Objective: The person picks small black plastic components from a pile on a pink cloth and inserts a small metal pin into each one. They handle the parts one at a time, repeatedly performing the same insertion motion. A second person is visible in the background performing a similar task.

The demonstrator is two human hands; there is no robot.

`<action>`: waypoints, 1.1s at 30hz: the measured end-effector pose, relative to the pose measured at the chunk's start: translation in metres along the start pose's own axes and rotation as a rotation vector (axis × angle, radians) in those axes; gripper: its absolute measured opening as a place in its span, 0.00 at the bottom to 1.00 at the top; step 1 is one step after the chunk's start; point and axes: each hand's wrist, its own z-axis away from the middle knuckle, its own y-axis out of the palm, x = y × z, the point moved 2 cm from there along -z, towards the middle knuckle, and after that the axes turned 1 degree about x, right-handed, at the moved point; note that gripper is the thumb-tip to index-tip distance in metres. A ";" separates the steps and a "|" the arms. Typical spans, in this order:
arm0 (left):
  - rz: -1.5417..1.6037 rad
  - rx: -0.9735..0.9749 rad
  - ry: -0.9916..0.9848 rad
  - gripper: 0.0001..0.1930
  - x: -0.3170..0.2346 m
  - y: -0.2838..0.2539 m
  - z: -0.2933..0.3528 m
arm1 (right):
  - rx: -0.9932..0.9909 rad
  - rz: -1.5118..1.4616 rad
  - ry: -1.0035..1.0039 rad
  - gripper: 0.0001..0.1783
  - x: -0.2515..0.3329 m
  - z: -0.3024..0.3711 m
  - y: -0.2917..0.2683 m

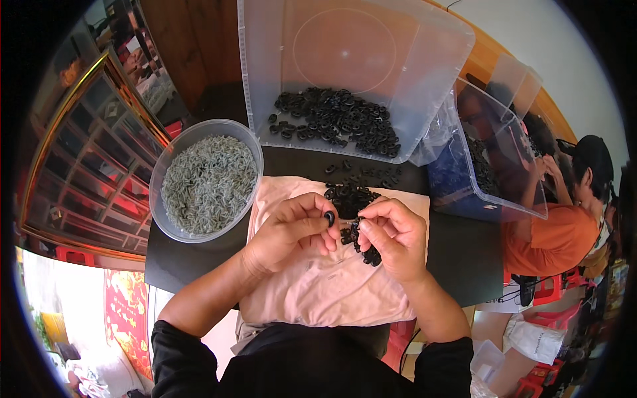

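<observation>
Over a pink cloth (318, 292), my left hand (292, 229) pinches a small, rounded black plastic piece (329, 217) between thumb and fingertips. Close to its right, my right hand (395, 239) is closed at the fingertips on another small black piece (355, 226). A thin silvery bit, like a small spring, sticks out of that grip toward the left hand; its full shape is hidden. Beneath and behind the hands lies a pile of similar black pieces (345, 197). The two held pieces are apart.
A clear round tub (156, 199) of small grey, spring-like pieces stands on the left. Behind the cloth, a large translucent bin (424, 73) lies with black pieces inside. At right is another clear bin (458, 179); beyond it sits a person in orange (554, 239).
</observation>
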 end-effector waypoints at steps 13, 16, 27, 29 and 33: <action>0.133 0.128 -0.059 0.08 0.007 0.003 -0.001 | 0.055 0.072 -0.102 0.04 0.000 0.002 0.004; 0.121 0.147 -0.067 0.08 0.008 0.003 -0.001 | 0.062 0.114 -0.124 0.05 0.003 0.003 0.005; -0.016 0.090 -0.046 0.07 0.004 0.009 -0.001 | 0.026 0.231 -0.145 0.05 0.002 0.004 0.005; -0.105 0.066 -0.025 0.07 0.004 0.011 -0.001 | 0.024 0.260 -0.154 0.05 0.001 0.004 0.005; -0.149 0.026 0.007 0.07 0.003 0.015 0.002 | 0.016 0.276 -0.171 0.05 -0.001 0.003 0.005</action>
